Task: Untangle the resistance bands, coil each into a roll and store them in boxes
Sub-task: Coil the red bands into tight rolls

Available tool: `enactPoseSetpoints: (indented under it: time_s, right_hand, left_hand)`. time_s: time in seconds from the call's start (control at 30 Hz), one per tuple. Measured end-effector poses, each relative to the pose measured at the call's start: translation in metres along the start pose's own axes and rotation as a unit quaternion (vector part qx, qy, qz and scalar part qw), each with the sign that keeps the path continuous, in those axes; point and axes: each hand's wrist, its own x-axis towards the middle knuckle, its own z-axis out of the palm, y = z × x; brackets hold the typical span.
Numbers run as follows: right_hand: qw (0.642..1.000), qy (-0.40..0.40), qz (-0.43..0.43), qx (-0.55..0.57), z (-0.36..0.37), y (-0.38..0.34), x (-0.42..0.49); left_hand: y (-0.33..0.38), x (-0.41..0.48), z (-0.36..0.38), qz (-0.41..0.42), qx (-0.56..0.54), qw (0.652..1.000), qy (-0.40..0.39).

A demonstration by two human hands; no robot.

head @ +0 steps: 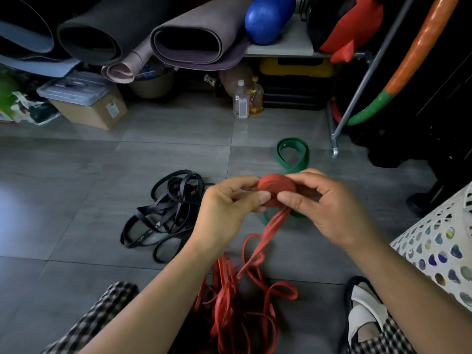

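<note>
Both the left hand (229, 208) and right hand (324, 208) pinch the half-wound red rubber band coil (277, 186), which could spring loose if either thumb slackens against its trailing tail.

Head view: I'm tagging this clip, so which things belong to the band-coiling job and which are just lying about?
Job: left hand, right hand, red roll, red bands, black bands, green band.
Lying about: mats, ball, bottles, hoop.
</note>
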Motion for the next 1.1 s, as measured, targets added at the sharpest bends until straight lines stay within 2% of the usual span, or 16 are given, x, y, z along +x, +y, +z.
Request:
enactPoseSetpoints:
  time_s: [0.17,0.23,0.27,0.3,0.33,0.4,0.43,0.5,0.6,0.73,0.8,0.83,0.93,0.97,1.03,1.1]
  right_hand:
    - [0.988,0.02,0.051,0.147,0.011,-0.003,-0.004]
    - [0.986,0.02,0.053,0.159,0.012,-0.005,-0.004]
    - [0.989,0.013,0.052,0.135,0.01,-0.003,-0.003]
    - [0.996,0.004,0.04,0.074,0.006,-0.002,-0.002]
    - [1.0,-0.014,0.015,-0.021,0.001,0.0,-0.001]
    - [0.979,-0.055,-0.034,-0.191,-0.004,0.004,0.0]
    - [0.973,-0.065,-0.044,-0.217,-0.004,0.005,0.0]
    - [0.985,-0.06,-0.037,-0.156,-0.001,0.002,0.0]
    - [0.998,-0.021,0.021,0.063,0.0,-0.003,0.003]
    - [0.982,0.011,0.056,0.179,0.007,-0.004,0.0]
    - [0.986,0.001,0.048,0.16,0.005,-0.009,0.0]
    - [0.992,-0.003,0.042,0.119,0.0,-0.008,0.001]
    - [0.99,-0.034,-0.024,-0.135,-0.008,-0.002,0.003]
    - [0.984,-0.045,-0.035,-0.17,-0.009,0.0,0.003]
    - [0.989,-0.049,-0.042,-0.13,-0.006,-0.002,0.002]
    - [0.999,-0.035,-0.019,0.005,-0.005,-0.006,0.004]
  left_hand:
    - [-0.003,-0.006,0.008,-0.046,-0.185,0.981,0.03]
    - [-0.002,-0.006,0.006,-0.081,-0.236,0.968,0.005]
    - [-0.001,-0.004,0.004,-0.092,-0.22,0.971,-0.009]
    - [-0.001,-0.002,0.001,-0.084,-0.152,0.985,-0.018]
    - [-0.004,0.0,-0.002,-0.045,-0.031,0.998,-0.021]
    - [-0.004,0.002,-0.008,0.076,0.208,0.974,-0.039]
    - [-0.005,0.003,-0.009,0.117,0.259,0.958,-0.048]
    - [-0.002,0.002,-0.007,0.102,0.22,0.969,-0.042]
    - [0.003,0.003,-0.005,0.011,0.011,1.0,-0.003]
    - [0.006,-0.002,0.0,-0.046,-0.174,0.984,-0.015]
    - [0.006,-0.002,-0.001,-0.06,-0.154,0.986,-0.031]
    - [0.006,0.0,-0.003,-0.048,-0.088,0.994,-0.035]
    - [0.001,0.006,-0.013,0.043,0.146,0.986,-0.065]
    - [0.0,0.006,-0.013,0.066,0.182,0.978,-0.073]
    - [0.003,0.004,-0.009,0.066,0.143,0.986,-0.058]
    - [0.008,0.004,-0.006,0.037,0.016,0.999,-0.033]
